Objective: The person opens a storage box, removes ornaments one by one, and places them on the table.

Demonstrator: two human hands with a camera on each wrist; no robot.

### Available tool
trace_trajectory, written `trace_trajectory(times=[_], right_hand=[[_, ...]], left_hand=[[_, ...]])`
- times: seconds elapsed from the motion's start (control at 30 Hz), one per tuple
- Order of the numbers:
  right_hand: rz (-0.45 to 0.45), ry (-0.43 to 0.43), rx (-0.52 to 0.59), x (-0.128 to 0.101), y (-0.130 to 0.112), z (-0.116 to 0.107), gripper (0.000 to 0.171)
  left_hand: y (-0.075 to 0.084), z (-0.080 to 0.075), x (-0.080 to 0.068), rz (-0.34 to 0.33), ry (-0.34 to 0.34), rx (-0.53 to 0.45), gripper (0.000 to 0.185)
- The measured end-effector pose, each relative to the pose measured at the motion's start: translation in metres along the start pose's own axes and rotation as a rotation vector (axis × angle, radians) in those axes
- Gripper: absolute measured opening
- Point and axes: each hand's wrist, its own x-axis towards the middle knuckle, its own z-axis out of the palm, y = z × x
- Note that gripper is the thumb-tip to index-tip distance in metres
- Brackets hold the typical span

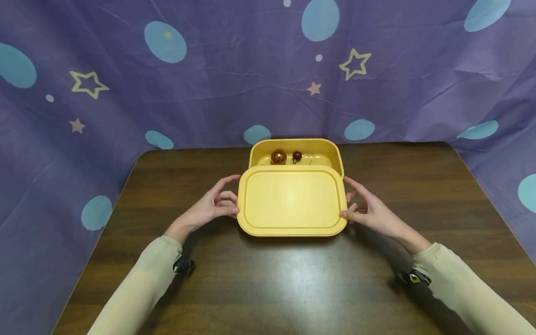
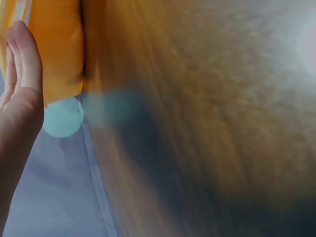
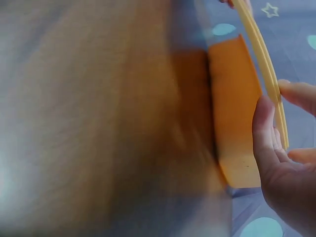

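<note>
Lid, pale yellow with rounded corners, sits at the centre of the head frame, its long axis running left to right. The yellow box lies beyond it, higher in the frame, with its long axis about parallel; the lid covers the box's lower part from view and leaves an upper strip of the interior showing. The right wrist picture shows the lid raised and apart from the box rim along the stretch visible there, with curtain in the gap.

The left hand grips the lid's left short end and the right hand its right short end, thumbs toward the lower corners and fingers curled. Neither hand is clearly nearer to the lid; the box lies above and between both grips.

Inside the box, an amber ball is left of a smaller dark red ball. Brown table spreads below and to both sides; a purple curtain with stars and ovals fills the upper frame. Lid, box and curtain show no readable brand, label or writing; any marks on the dark wrist devices are too small to read.
</note>
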Motion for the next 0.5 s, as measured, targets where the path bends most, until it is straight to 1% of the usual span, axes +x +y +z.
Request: trace_trajectory(times=[0.1, 0.3, 0.37, 0.5], right_hand=[[0.015, -0.027, -0.013, -0.009, 0.002, 0.002, 0.091], [0.018, -0.056, 0.017, -0.026, 0.002, 0.004, 0.095], [0.021, -0.067, 0.013, -0.030, 0.002, 0.005, 0.097], [0.058, -0.091, -0.006, -0.035, 0.002, 0.006, 0.098]], left_hand=[[-0.001, 0.005, -0.005, -0.004, -0.031, -0.012, 0.086], [-0.006, 0.012, -0.012, -0.024, -0.083, -0.015, 0.088], [-0.007, 0.014, -0.016, -0.044, -0.089, -0.012, 0.089], [-0.012, 0.016, -0.021, -0.096, -0.099, -0.004, 0.089]])
